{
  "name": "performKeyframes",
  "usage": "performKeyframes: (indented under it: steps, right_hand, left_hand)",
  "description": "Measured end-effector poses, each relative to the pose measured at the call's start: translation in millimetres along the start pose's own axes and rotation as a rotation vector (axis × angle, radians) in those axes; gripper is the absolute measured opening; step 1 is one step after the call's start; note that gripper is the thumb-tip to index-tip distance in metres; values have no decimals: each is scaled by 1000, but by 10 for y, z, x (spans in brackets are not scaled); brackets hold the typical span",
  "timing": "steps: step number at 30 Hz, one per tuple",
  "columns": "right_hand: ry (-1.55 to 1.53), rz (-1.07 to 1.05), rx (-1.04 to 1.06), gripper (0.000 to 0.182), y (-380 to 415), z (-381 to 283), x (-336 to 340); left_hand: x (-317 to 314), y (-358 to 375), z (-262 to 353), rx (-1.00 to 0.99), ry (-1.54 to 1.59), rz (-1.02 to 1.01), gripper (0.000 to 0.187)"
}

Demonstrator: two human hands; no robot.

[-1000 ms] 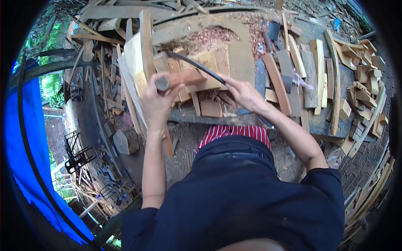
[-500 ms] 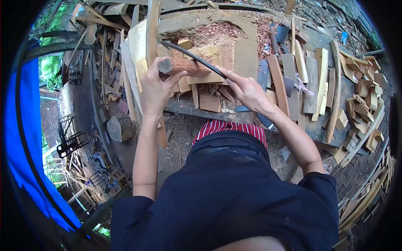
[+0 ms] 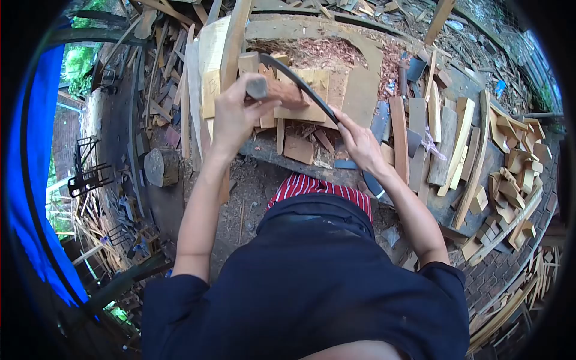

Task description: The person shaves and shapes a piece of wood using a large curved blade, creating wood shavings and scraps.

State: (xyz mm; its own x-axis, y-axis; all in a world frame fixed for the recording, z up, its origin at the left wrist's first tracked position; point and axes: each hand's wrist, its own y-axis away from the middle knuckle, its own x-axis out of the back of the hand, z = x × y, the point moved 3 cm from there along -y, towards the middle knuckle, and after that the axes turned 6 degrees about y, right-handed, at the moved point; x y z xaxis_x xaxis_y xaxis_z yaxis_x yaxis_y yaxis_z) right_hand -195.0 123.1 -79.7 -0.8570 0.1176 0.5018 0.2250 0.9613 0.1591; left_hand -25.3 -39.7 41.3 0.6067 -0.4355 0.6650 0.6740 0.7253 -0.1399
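My left hand (image 3: 233, 120) is closed around a reddish wood block (image 3: 281, 92), whose grey end points toward me; the block slants over the wooden work surface. Gripped in my right hand (image 3: 362, 144) is a long, dark curved blade (image 3: 309, 91), which reaches up and left across the far side of the block. The fingers of the right hand wrap its near end and hide the grip. Under the block lies a pale wooden board (image 3: 318, 81). A small brown wood offcut (image 3: 298, 149) sits at the near edge below it.
Reddish shavings (image 3: 327, 51) cover the back of the workbench (image 3: 360, 78). Long wood strips (image 3: 459, 144) lie to the right, beside a heap of cut blocks (image 3: 519, 171). On the ground at left stands a log stump (image 3: 162, 167). A blue tarp (image 3: 39, 174) hangs farther left.
The view has shifted slightly. The blade is now angled more steeply across the block. My left hand still holds the wood block, and my right hand still grips the blade.
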Motion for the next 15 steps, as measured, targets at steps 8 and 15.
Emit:
performKeyframes:
  steps: [8, 15]
  right_hand:
    - [-347, 41, 56, 43, 13, -918, 723]
    - [105, -56, -34, 45, 34, -186, 18]
  left_hand:
    - [3, 0, -202, 61, 152, -23, 40]
    - [19, 39, -136, 27, 29, 11, 37]
